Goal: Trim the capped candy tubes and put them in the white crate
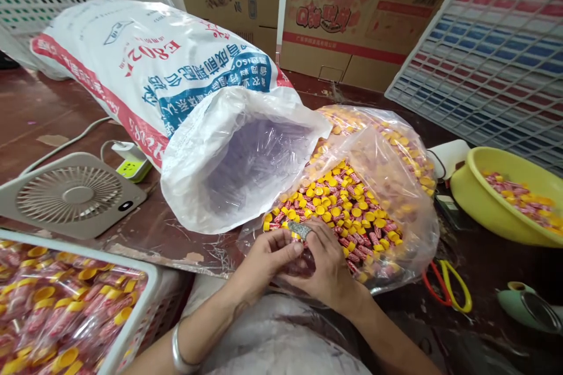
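My left hand [275, 255] and my right hand [325, 263] meet at the near edge of a clear plastic bag [413, 246]. The left fingers are pinched around a small yellow-capped tube. Curled fingers of my right hand touch the same spot, with a grey wrap on one finger; what they grip is hidden. Many small red tubes with yellow caps [352, 211] fill the clear bag. Behind my hands lies a big white woven sack [185, 70], its mouth open toward me, with clear plastic pieces [259, 164] inside.
A white basket [149, 281] of bagged tubes stands at the lower left, below a fan [74, 193] and a power strip [134, 167]. To the right are scissors [446, 287], a yellow basin [497, 205] and a green object [528, 307]. Cardboard boxes [352, 53] stand behind.
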